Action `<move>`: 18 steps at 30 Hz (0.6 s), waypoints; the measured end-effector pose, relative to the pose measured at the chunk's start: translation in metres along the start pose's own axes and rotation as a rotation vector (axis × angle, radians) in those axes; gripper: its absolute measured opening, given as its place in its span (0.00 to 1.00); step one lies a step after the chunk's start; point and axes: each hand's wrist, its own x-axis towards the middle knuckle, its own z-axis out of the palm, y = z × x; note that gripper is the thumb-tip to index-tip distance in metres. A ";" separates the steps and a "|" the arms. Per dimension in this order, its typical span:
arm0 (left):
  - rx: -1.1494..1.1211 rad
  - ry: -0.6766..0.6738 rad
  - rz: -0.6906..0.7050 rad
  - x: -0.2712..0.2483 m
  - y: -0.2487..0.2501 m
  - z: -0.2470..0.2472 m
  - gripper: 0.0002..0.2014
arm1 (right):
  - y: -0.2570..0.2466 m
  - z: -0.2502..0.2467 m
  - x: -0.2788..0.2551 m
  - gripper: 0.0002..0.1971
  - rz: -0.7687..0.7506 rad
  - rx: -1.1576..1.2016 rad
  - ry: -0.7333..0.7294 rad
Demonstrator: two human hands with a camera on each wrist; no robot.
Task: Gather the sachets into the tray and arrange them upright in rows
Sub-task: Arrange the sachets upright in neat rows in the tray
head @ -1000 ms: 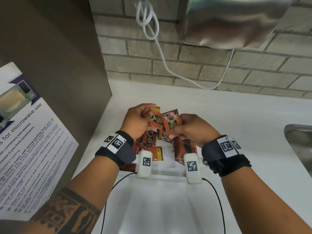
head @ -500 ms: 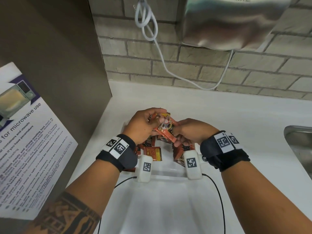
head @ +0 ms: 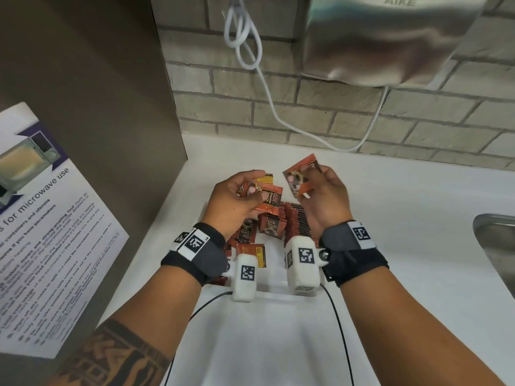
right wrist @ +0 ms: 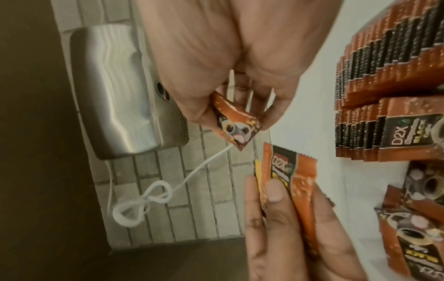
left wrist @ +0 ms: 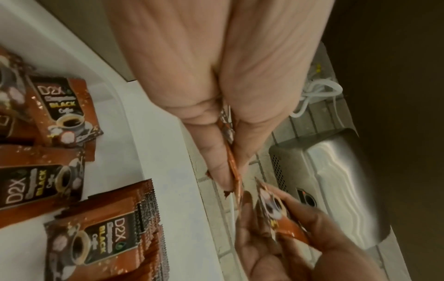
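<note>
Orange-brown coffee sachets fill the far part of a clear tray on the white counter. A packed upright row stands on the tray's right side. Loose sachets lie flat on its left. Above the tray, my left hand pinches a small bunch of sachets, seen edge-on in the left wrist view. My right hand holds a single sachet between thumb and fingers, a little to the right of the bunch.
A steel hand dryer hangs on the brick wall, its white cable looping down. A sink edge shows at the right. A brown panel with a microwave notice closes off the left.
The hands were together on the bunch over the tray. They have parted, and the right hand has drawn one sachet up and to the right while the left keeps the rest.
</note>
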 end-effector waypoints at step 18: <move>-0.235 0.177 -0.068 -0.001 0.003 0.000 0.08 | 0.030 0.002 -0.002 0.07 0.036 -0.348 -0.183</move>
